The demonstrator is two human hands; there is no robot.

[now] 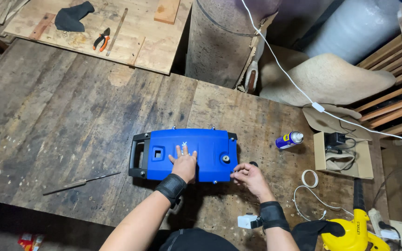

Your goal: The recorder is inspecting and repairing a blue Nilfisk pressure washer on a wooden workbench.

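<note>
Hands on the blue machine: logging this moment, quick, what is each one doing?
Left hand: open, flat on the blue casing.
Right hand: fingers pinched at the casing's corner; what they hold cannot be told.

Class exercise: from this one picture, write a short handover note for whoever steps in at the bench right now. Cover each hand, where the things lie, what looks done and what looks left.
Left hand: flat on top of the blue machine casing, pressing it to the wooden table; no grip closed on anything.
Right hand: at the casing's lower right corner, fingertips pinched on something small, too small to identify.
Nearby: spray can to the right, long thin tool to the left, pliers on the far board, yellow blower at lower right.
Done: casing lies flat and steadied.
Left: whatever is under way at that corner looks unfinished.
</note>
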